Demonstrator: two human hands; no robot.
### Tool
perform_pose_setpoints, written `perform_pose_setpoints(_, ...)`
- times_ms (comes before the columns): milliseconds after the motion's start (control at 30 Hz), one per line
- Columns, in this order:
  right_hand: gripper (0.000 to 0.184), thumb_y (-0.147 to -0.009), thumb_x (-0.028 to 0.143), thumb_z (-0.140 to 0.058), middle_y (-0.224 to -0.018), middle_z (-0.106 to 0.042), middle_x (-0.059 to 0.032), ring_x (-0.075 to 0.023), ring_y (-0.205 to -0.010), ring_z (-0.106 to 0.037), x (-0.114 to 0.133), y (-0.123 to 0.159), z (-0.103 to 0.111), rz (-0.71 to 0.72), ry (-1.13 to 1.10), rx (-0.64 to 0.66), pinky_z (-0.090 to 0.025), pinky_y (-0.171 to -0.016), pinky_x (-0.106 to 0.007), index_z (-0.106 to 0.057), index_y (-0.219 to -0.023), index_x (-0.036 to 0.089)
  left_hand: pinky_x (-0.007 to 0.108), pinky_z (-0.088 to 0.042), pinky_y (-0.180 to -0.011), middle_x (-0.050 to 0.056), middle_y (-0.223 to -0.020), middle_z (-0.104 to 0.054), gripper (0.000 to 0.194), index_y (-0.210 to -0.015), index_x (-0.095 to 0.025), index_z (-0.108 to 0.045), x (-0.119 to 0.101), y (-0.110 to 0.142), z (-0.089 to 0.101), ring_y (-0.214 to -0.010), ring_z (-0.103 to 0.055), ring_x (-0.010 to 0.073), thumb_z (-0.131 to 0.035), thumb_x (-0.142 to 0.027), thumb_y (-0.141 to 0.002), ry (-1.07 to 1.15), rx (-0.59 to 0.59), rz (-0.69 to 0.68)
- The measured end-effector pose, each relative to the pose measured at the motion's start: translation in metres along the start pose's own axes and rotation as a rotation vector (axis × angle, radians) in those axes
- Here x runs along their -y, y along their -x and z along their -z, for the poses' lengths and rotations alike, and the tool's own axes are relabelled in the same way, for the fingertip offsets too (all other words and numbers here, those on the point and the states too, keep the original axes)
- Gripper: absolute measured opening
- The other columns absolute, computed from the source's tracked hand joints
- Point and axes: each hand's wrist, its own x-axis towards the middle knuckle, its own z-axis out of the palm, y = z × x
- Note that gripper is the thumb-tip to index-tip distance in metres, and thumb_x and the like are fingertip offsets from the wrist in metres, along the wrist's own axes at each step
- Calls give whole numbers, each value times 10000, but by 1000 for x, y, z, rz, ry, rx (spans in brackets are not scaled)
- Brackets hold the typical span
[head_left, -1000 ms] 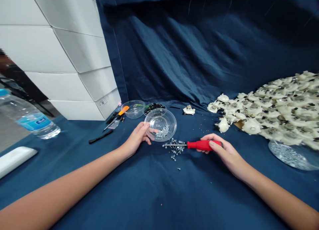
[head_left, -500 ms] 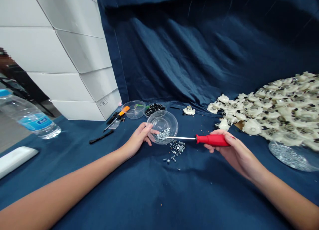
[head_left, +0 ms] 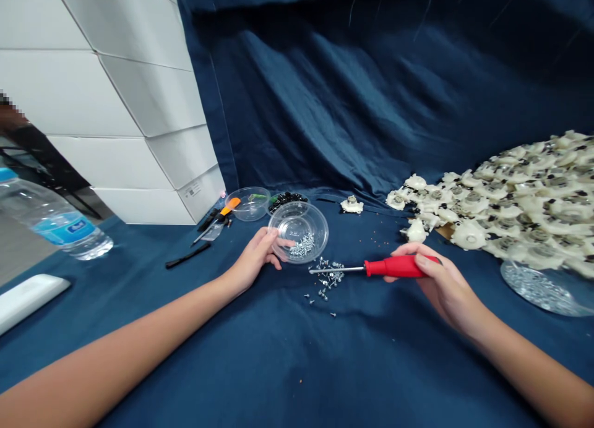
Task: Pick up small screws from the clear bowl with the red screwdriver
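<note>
My left hand (head_left: 256, 256) grips the near left rim of a clear plastic bowl (head_left: 320, 227), tilted toward me, with a small heap of silver screws inside. My right hand (head_left: 434, 278) is closed round the red handle of a screwdriver (head_left: 392, 266). Its metal shaft points left and the tip lies over a loose pile of small silver screws (head_left: 328, 278) on the blue cloth just in front of the bowl. A few stray screws lie nearer to me.
A heap of white plastic parts (head_left: 510, 205) fills the right side, with one single part (head_left: 351, 205) apart. A clear dish of screws (head_left: 538, 289) sits at the right edge. Behind the bowl: another clear bowl (head_left: 250, 203), a dish of black parts (head_left: 288, 199), small tools (head_left: 218, 218). Water bottle (head_left: 51, 221) and white boxes (head_left: 116, 106) left.
The screwdriver tip was inside the bowl half a second ago; now it has come back out and lower, over the loose screws on the cloth. My left hand keeps the bowl tilted.
</note>
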Motion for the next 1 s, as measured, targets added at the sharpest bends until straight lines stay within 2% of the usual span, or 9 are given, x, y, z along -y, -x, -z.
perform_pose_setpoints(200,330,-1019,537,-728,-916,-828,-66,-261,-818,-737,-8,-8,3,-19,73,-27,-559,-802,-366,-769,-1076,215,280,-606,-561,156,-1095,-824,650,-1216,-190,-530,1,0,0,-764,-794,224,-712,-751,-943,29,-1,-1)
perform_pose_setpoints(367,343,-1031,523,-706,-897,-830,-91,-252,-785,-703,-16,-14,10,-50,74,-23,-537,-766,-361,-765,-1082,189,281,-604,-565,167,-1110,-823,647,-1219,-182,-539,0,0,0,-768,-794,223,-706,-747,-951,19,4,7)
perform_pose_setpoints(533,326,-1050,496,-660,-944,-819,-92,-266,-811,-727,-10,-12,12,-40,-25,-23,-568,-782,-375,-783,-1095,198,282,-601,-565,173,-1134,-825,658,-1199,-184,-541,0,0,1,-742,-775,205,-718,-759,-931,3,17,2)
perform_pose_setpoints(633,347,-1074,514,-609,-941,-812,-89,-275,-836,-734,-5,-9,9,-32,-108,21,-579,-781,-378,-778,-1127,216,286,-596,-579,165,-1136,-828,617,-1188,-192,-550,2,1,0,-739,-763,197,-708,-739,-949,-45,31,-17)
perform_pose_setpoints(700,355,-1079,536,-602,-989,-819,-92,-289,-909,-745,-3,-7,6,-28,-85,27,-578,-796,-379,-760,-1174,233,288,-590,-591,156,-1127,-832,581,-1174,-196,-559,2,2,0,-731,-755,192,-717,-711,-958,-84,51,-35)
perform_pose_setpoints(800,329,-1045,546,-680,-1082,-830,-87,-310,-993,-752,-4,-5,2,30,69,-33,-570,-852,-393,-735,-1205,264,293,-586,-602,148,-1105,-835,553,-1157,-196,-569,1,3,-1,-733,-754,194,-721,-691,-964,-100,67,-40)
perform_pose_setpoints(900,327,-1030,560,-693,-1085,-831,-82,-340,-1026,-761,-9,-5,6,96,153,-66,-575,-913,-436,-722,-1207,286,291,-585,-595,141,-1093,-835,553,-1156,-200,-565,0,3,-2,-733,-755,196,-718,-695,-962,-77,55,-21)
perform_pose_setpoints(1000,324,-1019,559,-695,-1061,-834,-80,-362,-1042,-773,-10,-5,13,117,146,-81,-577,-963,-463,-724,-1201,293,289,-581,-585,143,-1094,-834,575,-1156,-201,-561,-1,3,-3,-729,-753,196,-722,-713,-950,-69,51,-12)
